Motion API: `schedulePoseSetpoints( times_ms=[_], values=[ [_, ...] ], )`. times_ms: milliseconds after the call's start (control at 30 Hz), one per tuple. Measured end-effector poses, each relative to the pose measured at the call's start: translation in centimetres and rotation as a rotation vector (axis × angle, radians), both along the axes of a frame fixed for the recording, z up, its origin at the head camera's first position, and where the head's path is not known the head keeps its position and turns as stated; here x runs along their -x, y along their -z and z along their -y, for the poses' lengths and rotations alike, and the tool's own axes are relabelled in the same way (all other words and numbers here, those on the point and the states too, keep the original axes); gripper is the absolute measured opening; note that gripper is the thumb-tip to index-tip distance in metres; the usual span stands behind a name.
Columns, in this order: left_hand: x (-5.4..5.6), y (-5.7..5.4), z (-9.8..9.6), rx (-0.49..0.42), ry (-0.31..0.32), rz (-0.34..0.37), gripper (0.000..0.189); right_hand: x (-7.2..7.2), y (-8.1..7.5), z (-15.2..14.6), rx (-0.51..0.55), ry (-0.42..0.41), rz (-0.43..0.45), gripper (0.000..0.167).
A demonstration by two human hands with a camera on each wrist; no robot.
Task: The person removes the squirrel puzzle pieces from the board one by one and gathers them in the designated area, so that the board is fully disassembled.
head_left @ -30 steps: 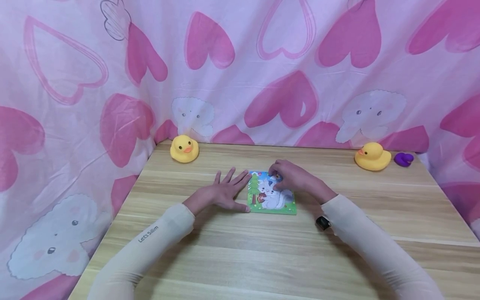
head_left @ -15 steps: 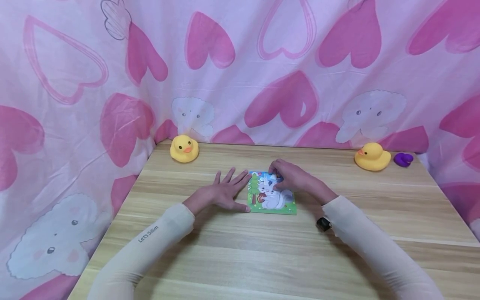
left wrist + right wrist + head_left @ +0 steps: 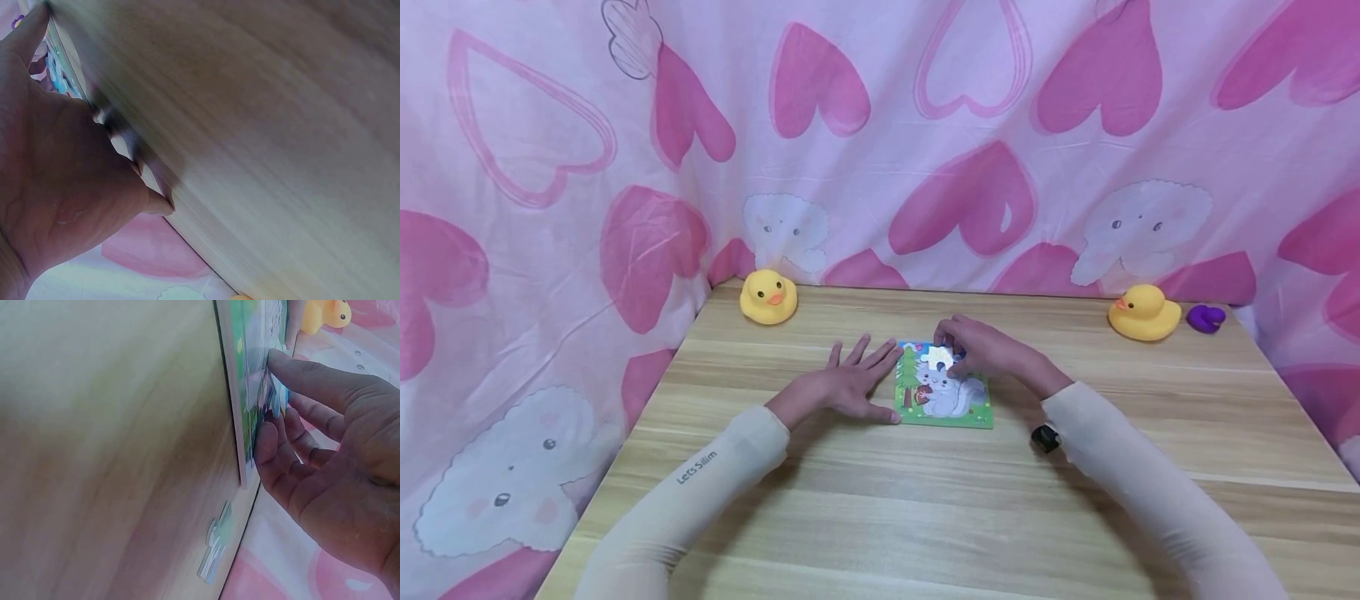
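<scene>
Head view. The puzzle board (image 3: 951, 410) lies flat near the middle of the wood-grain surface (image 3: 880, 517). It is probably light, stiff card, easily slid, and best steadied by its thin rim. Its print shows a pale squirrel holding a brown object, a tree at left, blue above and green below; a pale, jigsaw-shaped gap (image 3: 938, 358) opens near the far edge. The left hand (image 3: 847, 390) has fingers spread, tips at the board's left side; the right hand (image 3: 988, 348) bends over the upper right.

Left-wrist view. The left fingers stand apart; only a sliver of board shows.

Right-wrist view. Thumb and curled fingers pinch a raised piece (image 3: 276, 403), tilted against the board. It should weigh little but crease at its knobs if forced; opposite edges offer the surest hold. A loose piece (image 3: 215, 544), greenish and white, lies near the board.
</scene>
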State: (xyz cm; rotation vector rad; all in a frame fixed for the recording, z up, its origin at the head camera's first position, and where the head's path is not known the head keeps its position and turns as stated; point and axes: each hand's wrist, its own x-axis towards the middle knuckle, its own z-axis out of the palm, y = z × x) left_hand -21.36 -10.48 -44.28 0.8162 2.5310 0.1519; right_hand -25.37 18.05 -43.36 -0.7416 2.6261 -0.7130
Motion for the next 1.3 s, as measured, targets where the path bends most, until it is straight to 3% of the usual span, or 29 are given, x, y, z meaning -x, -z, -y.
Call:
schedulePoseSetpoints(
  times_ms=[233, 700, 1100, 1300],
  values=[
    [0.1, 0.2, 0.1, 0.001, -0.002, 0.009, 0.116, 0.3, -0.1, 0.0, -0.002, 0.005, 0.057, 0.045],
    [0.1, 0.2, 0.1, -0.013, -0.003, 0.016, 0.116, 0.3, 0.8, -1.6, 0.127, -0.011, -0.002, 0.044],
    [0.0, 0.1, 0.1, -0.013, 0.002, 0.002, 0.114, -0.4, 0.0, -5.1, 0.152, 0.049, -0.038, 0.042],
    [0.1, 0.1, 0.1, -0.014, -0.004, 0.011, 0.116, -0.9, -0.4, -7.6, 0.117, 0.095, -0.053, 0.043]
  ],
)
